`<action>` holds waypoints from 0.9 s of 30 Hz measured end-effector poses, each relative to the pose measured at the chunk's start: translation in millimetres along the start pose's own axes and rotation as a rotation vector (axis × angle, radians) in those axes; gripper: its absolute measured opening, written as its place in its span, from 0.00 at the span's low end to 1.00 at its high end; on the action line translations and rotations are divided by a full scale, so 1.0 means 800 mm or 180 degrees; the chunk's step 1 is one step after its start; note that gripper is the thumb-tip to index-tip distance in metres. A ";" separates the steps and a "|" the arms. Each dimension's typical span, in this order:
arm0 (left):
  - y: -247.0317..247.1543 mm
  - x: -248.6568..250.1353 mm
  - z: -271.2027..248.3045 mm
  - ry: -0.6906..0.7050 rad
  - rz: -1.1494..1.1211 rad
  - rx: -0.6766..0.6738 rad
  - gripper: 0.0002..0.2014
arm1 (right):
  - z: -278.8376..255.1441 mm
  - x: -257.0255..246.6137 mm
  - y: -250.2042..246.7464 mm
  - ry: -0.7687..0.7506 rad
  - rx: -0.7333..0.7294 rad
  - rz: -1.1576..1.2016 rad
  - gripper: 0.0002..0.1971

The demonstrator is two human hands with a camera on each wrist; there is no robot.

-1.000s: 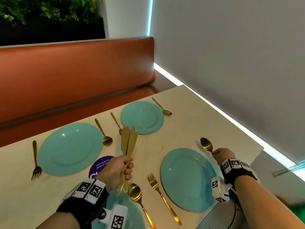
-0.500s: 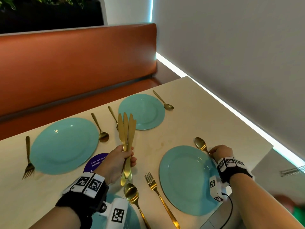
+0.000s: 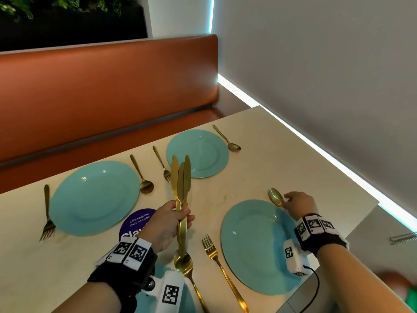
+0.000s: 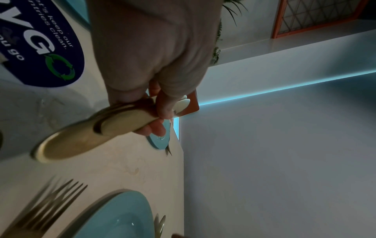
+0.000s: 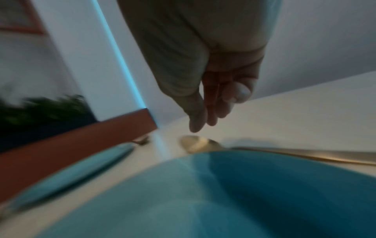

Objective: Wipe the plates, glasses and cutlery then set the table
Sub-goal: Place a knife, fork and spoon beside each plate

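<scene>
Knives [image 3: 181, 177]: three gold ones bunched upright in left hand [image 3: 165, 224], clenched round the handles, above table [image 3: 266, 168].
Handling: judged stiff, smooth, slippery; best taken singly by handle.
Spoon [image 3: 275, 197]: lies beside plate [image 3: 252, 245].
Right hand [image 3: 299, 203]: fingers straight above spoon, nothing held.

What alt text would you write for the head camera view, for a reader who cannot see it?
The left hand grips a bundle of gold knives upright over a pale table set with teal plates, while the right hand hovers by a gold spoon beside the nearest plate.
</scene>
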State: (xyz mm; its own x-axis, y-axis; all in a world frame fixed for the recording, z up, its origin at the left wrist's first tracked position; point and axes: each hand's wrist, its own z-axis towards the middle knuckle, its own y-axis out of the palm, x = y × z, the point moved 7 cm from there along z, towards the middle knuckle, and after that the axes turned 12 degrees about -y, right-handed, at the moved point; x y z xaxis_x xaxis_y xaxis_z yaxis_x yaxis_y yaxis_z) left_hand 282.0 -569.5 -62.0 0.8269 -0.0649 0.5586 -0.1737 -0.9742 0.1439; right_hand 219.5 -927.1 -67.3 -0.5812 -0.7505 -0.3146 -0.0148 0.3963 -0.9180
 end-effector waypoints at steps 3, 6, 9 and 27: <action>0.000 -0.006 -0.009 0.0005 -0.0030 -0.0032 0.06 | -0.043 -0.091 -0.003 -0.0725 -0.0051 0.0686 0.13; 0.001 -0.015 -0.023 0.0056 -0.0027 -0.0085 0.06 | -0.117 -0.182 0.026 -0.1087 -0.0718 0.1559 0.14; 0.004 -0.028 -0.039 0.0152 0.0052 -0.0247 0.06 | -0.164 -0.231 0.061 -0.1098 -0.0884 0.1904 0.14; -0.133 -0.090 -0.145 0.0437 0.0463 -0.0605 0.04 | -0.356 -0.355 0.067 -0.2656 0.0604 0.0005 0.15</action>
State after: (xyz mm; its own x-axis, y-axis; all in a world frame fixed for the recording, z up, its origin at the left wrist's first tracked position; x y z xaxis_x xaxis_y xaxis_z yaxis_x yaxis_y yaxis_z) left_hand 178.7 -435.9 -23.2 0.7080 -0.1586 0.6882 -0.3932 -0.8980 0.1976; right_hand 152.3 -542.2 41.6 0.2094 -0.9232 -0.3224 0.1652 0.3583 -0.9189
